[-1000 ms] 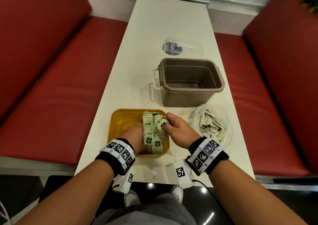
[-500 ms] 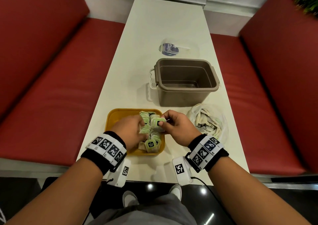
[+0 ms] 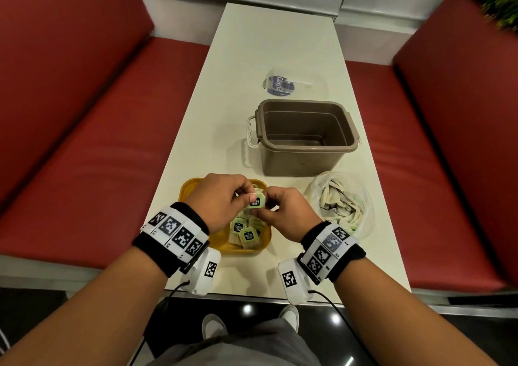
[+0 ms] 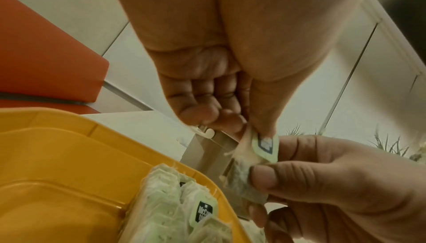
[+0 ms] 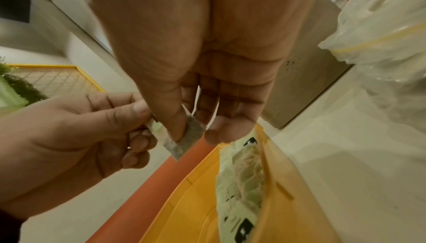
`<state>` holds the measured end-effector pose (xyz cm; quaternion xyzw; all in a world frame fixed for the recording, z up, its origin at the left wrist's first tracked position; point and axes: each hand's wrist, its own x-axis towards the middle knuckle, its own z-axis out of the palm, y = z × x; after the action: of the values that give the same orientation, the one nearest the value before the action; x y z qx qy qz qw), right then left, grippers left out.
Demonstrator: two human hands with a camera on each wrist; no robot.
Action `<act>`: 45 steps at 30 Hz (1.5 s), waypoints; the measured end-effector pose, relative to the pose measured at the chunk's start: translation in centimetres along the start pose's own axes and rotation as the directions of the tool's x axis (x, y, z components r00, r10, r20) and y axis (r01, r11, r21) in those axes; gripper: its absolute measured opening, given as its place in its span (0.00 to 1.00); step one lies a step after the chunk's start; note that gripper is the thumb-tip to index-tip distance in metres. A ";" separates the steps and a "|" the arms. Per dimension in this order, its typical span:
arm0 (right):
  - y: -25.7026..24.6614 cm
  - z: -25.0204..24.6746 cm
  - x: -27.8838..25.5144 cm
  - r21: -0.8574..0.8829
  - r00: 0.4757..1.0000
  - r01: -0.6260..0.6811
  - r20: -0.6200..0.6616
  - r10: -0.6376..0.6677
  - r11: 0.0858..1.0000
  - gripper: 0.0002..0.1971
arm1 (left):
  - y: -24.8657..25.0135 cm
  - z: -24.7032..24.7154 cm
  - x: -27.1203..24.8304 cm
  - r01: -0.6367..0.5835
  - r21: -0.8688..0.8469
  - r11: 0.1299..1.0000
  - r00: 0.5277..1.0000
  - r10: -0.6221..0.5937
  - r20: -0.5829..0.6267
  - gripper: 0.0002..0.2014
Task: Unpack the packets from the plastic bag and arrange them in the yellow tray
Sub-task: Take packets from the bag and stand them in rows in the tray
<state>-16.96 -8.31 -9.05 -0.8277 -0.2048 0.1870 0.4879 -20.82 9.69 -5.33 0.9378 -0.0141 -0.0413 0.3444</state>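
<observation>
Both hands meet above the yellow tray point(image 3: 193, 189) – the left hand point(image 3: 218, 201) and right hand point(image 3: 283, 211) each pinch the same tea bag packet point(image 3: 256, 201) by its green tag and pouch. More tea bag packets point(image 3: 246, 232) stand packed in the tray's right side. The plastic bag point(image 3: 343, 206), with packets inside, lies on the bench point(image 3: 269, 57) beside the tray, near a brown tub point(image 3: 307, 137).

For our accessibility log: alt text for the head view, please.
Left hand and right hand pinch one green-tagged tea packet above the yellow plastic tray of packets; a clear plastic bag lies right.
</observation>
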 end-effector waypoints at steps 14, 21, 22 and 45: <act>0.1 0.4 0.4 -0.546 0.997 0.006 0.064 0.034 0.838 0.13 | -4.3 2.6 -0.9 0.219 0.426 0.878 0.872 -0.372 0.319 0.08; -1.1 2.5 0.8 -0.807 0.980 0.099 0.181 0.084 0.583 0.14 | -4.8 4.0 -1.1 0.261 0.367 0.893 0.861 -0.387 0.329 0.10; -1.1 2.5 0.8 -0.810 0.980 0.096 0.178 0.086 0.579 0.13 | -4.8 4.1 -1.1 0.269 0.357 0.895 0.864 -0.388 0.322 0.11; 1.3 1.7 1.0 -0.742 0.949 -0.009 0.206 0.240 0.671 0.08 | -4.4 6.0 0.1 0.402 0.269 0.875 0.886 -0.446 0.127 0.34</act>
<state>-16.79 -7.13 -11.03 -0.9291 -0.2732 0.2401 0.0669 -21.30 9.17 -12.71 0.9439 0.1558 -0.2010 0.2107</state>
